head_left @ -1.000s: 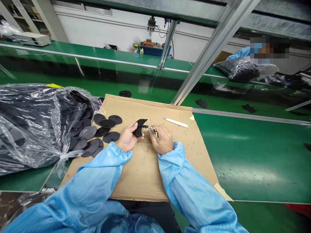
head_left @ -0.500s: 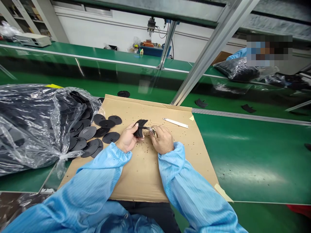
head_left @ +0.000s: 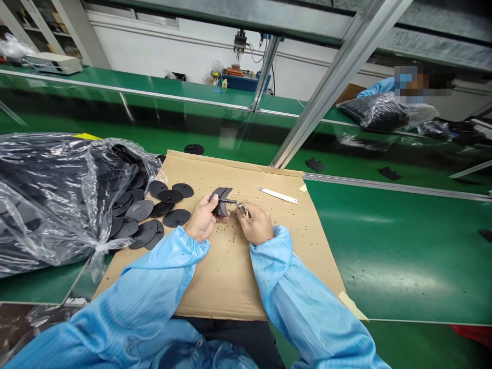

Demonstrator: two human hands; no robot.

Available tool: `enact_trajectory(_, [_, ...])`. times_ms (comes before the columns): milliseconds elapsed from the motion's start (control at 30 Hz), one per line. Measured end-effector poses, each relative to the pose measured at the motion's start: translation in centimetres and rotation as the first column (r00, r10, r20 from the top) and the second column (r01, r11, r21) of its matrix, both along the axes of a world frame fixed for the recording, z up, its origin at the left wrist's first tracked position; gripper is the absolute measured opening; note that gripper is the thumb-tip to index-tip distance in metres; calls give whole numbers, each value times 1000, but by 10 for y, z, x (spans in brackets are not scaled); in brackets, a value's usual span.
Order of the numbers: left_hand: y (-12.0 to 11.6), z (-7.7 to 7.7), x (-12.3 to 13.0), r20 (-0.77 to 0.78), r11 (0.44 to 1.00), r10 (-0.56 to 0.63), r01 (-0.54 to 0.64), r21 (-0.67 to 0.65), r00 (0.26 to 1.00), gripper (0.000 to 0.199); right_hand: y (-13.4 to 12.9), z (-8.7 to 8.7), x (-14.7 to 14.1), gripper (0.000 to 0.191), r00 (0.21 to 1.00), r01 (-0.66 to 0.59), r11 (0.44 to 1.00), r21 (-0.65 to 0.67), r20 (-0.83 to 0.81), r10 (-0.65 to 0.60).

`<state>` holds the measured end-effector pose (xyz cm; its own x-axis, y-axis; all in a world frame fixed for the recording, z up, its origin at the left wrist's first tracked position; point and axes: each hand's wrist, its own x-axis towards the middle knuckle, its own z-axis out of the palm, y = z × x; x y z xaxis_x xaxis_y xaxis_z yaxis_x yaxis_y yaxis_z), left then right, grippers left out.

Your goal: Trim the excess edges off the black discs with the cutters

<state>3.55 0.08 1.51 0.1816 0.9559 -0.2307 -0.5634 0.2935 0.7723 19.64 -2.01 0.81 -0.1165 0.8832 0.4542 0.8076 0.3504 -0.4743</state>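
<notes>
My left hand [head_left: 202, 219] is closed on a curved black plastic part [head_left: 223, 201], held above the cardboard sheet [head_left: 223, 287]. In my right hand [head_left: 258, 224] is a small metal tool [head_left: 241, 207], its fingers wrapped round the handle. The tool reaches left to the black part; its exact contact there is too small to tell. Tiny black bits lie scattered on the cardboard below and around my hands. Several black discs [head_left: 176, 218] lie left of my left hand, some overlapping.
A big clear plastic bag [head_left: 49, 205] of black parts fills the left. Behind the hands lies a white strip [head_left: 278, 195]. A metal post [head_left: 326, 82] slants up beyond the cardboard. Curved black parts [head_left: 390, 173] rest on the green surface; a person [head_left: 378, 88] is at the back right.
The black part in my left hand has tilted slightly, showing more of its face. Parts on the far green surface have shifted slightly left in view. Both hands keep their holds.
</notes>
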Motion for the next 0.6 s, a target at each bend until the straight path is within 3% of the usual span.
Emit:
enact_trajectory(133, [1, 0, 2, -25, 992, 94, -92, 86, 995, 19, 3, -3, 1, 17, 981, 47, 998, -45, -184, -54])
enact_trajectory(367, [-1, 3, 3, -59, 993, 90, -85, 81, 994, 24, 3, -2, 2, 16, 975, 63, 998, 12, -212, -59])
enact_trajectory(467, [-3, 4, 4, -63, 993, 84, -78, 85, 994, 31, 2, -2, 0, 16, 989, 25, 996, 88, -150, -12])
enact_trajectory(600, [-4, 0, 6, -207, 977, 157, -121, 174, 966, 27, 1, -3, 0, 16, 997, -26, 994, 105, 81, 17])
